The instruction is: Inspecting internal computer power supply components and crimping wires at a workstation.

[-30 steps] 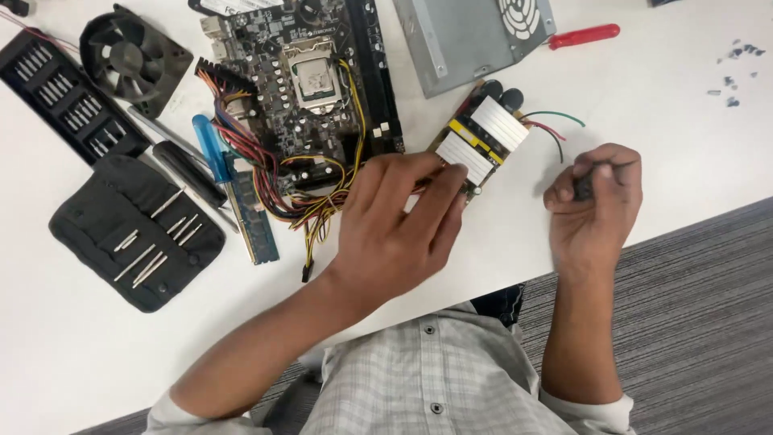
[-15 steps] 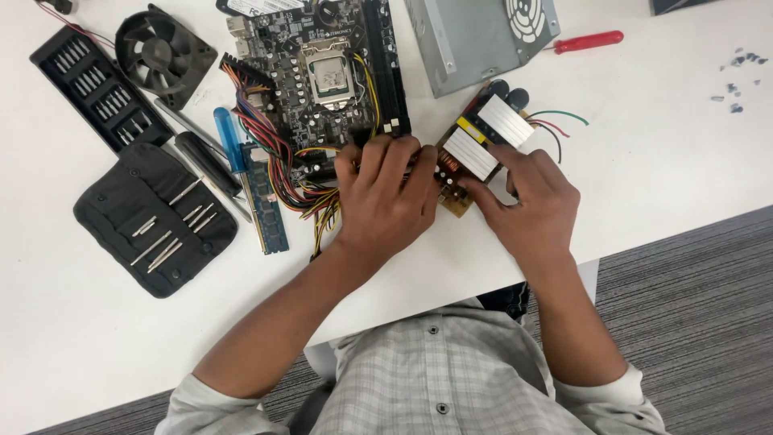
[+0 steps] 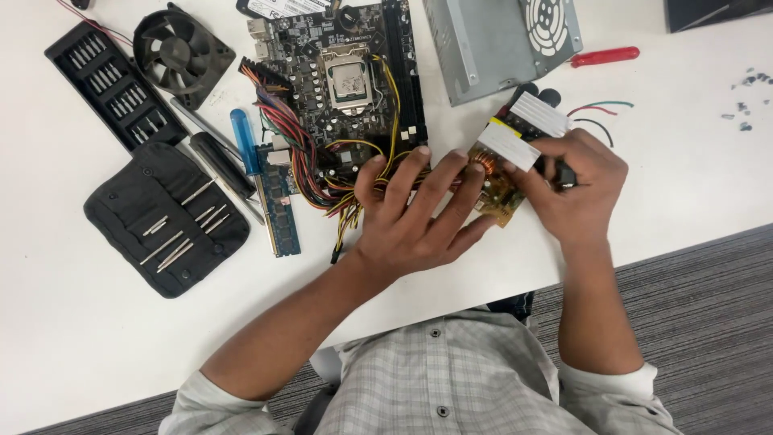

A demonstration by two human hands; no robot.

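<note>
With the left hand spread flat, pinning the power-supply circuit board near the table's front edge, and the right hand clenched around a small dark tool, a slip could gouge the copper coil.

The scene is evenly and brightly lit from above; soft shadows are cast beneath the hands on the white table, and sharp focus is held throughout.
</note>
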